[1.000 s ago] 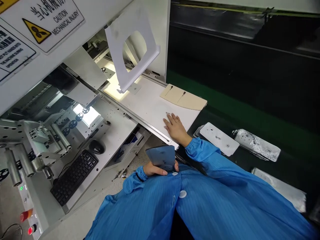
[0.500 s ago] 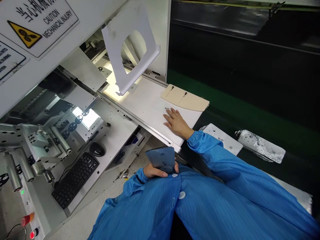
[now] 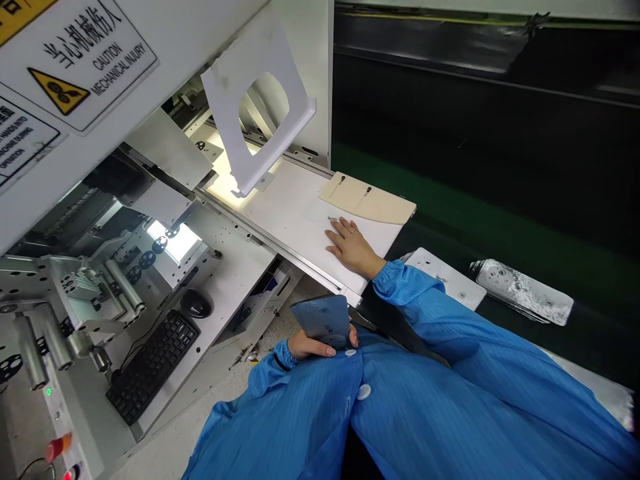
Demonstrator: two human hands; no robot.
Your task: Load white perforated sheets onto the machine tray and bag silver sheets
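My left hand (image 3: 313, 343) is closed around a stack of thin blue-grey plates (image 3: 323, 320) with rounded corners, held close to my body. Fingers spread, my right hand (image 3: 353, 248) lies flat on the white work surface (image 3: 295, 203) of the machine. Small dark marks show just beyond its fingertips, perhaps on a pale plate that the hand covers; I cannot tell. Past that hand, a cream-coloured board (image 3: 370, 198) with two dark marks lies along the surface's far edge.
A white bracket (image 3: 274, 150) with a large cutout hangs over the lit feed area. Keyboard (image 3: 153, 365), mouse (image 3: 196, 303) and metal rollers (image 3: 50, 340) are at left. White plates (image 3: 447, 279) and a speckled stack (image 3: 523, 291) lie on the dark belt at right.
The view has shifted slightly, showing more of the caution label. Both hands keep their places, the left with the plates and the right flat on the surface.
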